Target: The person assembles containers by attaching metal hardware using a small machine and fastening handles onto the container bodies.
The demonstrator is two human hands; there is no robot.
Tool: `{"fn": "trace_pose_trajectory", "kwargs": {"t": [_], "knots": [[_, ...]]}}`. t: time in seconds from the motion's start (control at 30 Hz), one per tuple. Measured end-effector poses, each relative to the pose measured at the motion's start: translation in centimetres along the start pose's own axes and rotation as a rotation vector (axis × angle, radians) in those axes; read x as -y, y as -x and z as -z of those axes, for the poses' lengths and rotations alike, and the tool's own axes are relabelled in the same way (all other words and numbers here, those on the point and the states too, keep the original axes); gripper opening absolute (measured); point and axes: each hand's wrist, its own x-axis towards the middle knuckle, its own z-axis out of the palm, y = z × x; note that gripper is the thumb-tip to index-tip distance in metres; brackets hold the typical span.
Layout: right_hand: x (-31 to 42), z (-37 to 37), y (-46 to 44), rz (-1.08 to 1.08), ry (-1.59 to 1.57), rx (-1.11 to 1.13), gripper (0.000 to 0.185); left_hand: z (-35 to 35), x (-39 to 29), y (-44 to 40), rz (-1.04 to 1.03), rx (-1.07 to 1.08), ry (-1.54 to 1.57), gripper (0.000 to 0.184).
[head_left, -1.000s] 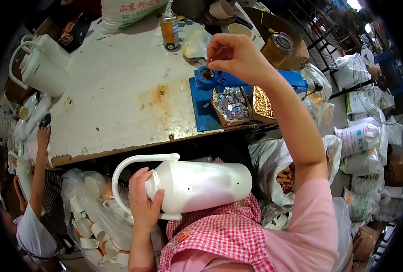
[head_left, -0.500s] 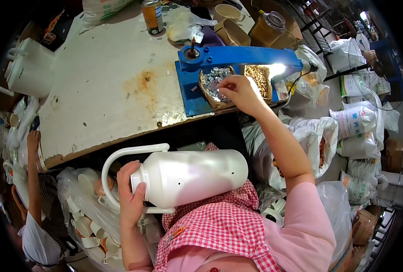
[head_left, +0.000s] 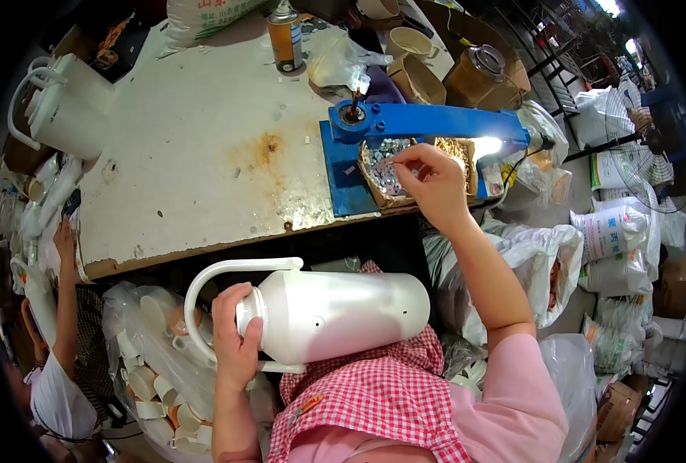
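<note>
Beside the desk (head_left: 181,170), our left hand (head_left: 233,339) wraps the neck (head_left: 248,310), likely best grip on a seemingly light, stiff, slick jug (head_left: 350,316); our right hand (head_left: 439,185) half-pinches over washers (head_left: 381,177), catch unclear.

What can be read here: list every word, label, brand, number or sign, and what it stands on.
"山东", red, cut by the picture's edge: top sack; its green lines are too blurred.
"聚丙", blue, the rest unclear: right-hand white sack.
Orange spray can: label too small to read.
Lower-right cardboard box: print too blurred.
White jug: no lettering visible.
</note>
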Motion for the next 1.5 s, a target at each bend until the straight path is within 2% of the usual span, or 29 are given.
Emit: {"fn": "trace_pose_trajectory", "kwargs": {"t": [0.03,0.13,0.17,0.23,0.3,0.37,0.8,0.83,0.9,0.97,1.03,1.1,1.13,1.17,1.23,1.27,1.33,1.37,1.43,1.5], "knots": [[1.5,0.3,-0.7,0.006,0.002,0.001,0.010,0.0,-0.1,0.0,-0.018,0.011,0.000,0.047],[4.3,0.3,-3.9,0.516,-0.018,-0.230,0.014,0.0,-0.5,-0.2,-0.015,0.016,-0.018,0.046],[4.5,0.0,-5.0,0.518,-0.019,-0.234,0.014,0.1,-0.6,-0.3,-0.011,0.021,-0.028,0.046],[4.8,-0.7,-7.0,0.657,-0.042,-0.241,0.015,0.1,-0.7,0.0,-0.017,0.011,-0.033,0.046],[4.5,-1.1,-8.1,0.732,0.071,-0.256,0.016,0.2,-0.6,0.3,-0.020,-0.004,-0.035,0.046],[4.2,-1.0,-8.6,0.961,0.340,-0.277,0.017,0.2,-0.5,0.5,-0.018,-0.005,-0.031,0.046],[4.1,-0.7,-8.5,1.018,0.473,-0.267,0.016,0.0,-0.6,0.1,-0.018,-0.018,-0.043,0.037],[4.1,-0.7,-8.0,1.014,0.471,-0.271,0.016,-0.1,-0.4,0.2,0.010,-0.036,-0.030,0.034],[4.5,-0.5,-6.4,0.929,0.265,-0.384,0.007,0.6,-0.2,0.3,0.028,-0.054,-0.020,0.031],[4.0,1.1,-1.0,0.573,0.101,-0.181,0.008,2.7,0.2,1.5,0.006,-0.195,0.035,0.029],[2.3,2.3,4.1,0.066,0.179,0.189,0.017,6.2,0.6,3.5,0.162,-0.365,-0.023,0.032],[2.2,-1.0,8.3,-0.280,-0.499,0.384,0.024,9.7,-1.5,4.2,0.416,-0.657,0.147,0.039],[3.5,-2.5,8.1,-0.167,-0.545,0.433,0.025,10.2,-1.2,3.8,0.351,-0.710,-0.065,0.044],[5.4,-3.8,7.7,-0.052,-0.592,0.478,0.026,11.1,-0.4,3.1,0.405,-0.794,0.081,0.044],[8.6,-4.2,4.6,-0.010,-0.462,0.452,0.030,12.0,-0.8,0.6,0.394,-0.716,-0.083,0.044],[9.1,-4.9,3.0,-0.099,-0.565,0.477,0.030,11.6,-3.5,-1.4,0.437,-0.734,0.074,0.043],[10.2,-4.9,-0.4,-0.202,-0.740,0.531,0.031,12.6,-2.0,-4.2,0.367,-0.726,0.178,0.042],[10.5,-4.9,-1.4,-0.254,-0.867,0.495,0.034,13.1,-1.4,-5.4,0.310,-0.698,0.289,0.042],[9.2,-4.3,-2.4,-0.100,-0.921,0.299,0.042,12.2,-3.7,-9.2,0.314,-0.669,0.279,0.042],[8.2,-2.4,-2.6,-0.171,-0.904,0.219,0.048,10.8,-4.8,-12.6,0.325,-0.639,0.275,0.042]]}}
